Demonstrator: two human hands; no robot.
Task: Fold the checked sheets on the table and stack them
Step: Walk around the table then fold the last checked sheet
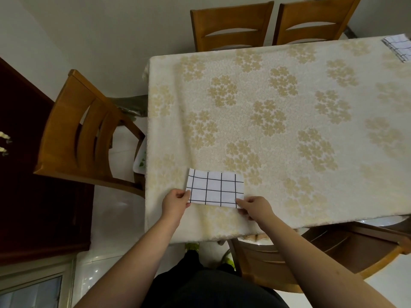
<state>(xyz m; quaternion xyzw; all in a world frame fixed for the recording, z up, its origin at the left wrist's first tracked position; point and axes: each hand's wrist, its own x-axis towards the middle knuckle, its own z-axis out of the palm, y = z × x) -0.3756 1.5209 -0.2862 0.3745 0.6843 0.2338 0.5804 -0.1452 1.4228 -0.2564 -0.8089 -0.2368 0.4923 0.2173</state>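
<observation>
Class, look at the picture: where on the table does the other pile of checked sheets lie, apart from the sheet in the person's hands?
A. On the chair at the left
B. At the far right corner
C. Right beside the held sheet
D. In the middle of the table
B: the stack of checked sheets lies at the table's far right corner, well away from the folded sheet held by the left hand and right hand.

Table with cream floral cloth, two lots of checked sheets on it.

The table (289, 130) is covered by a cream tablecloth (278, 90) with gold flower clusters, hanging over the near and left edges. A folded checked sheet (214, 188) lies flat near the near-left corner. A second pile of checked sheets (398, 48) sits at the far right corner, cut off by the frame edge.
</observation>
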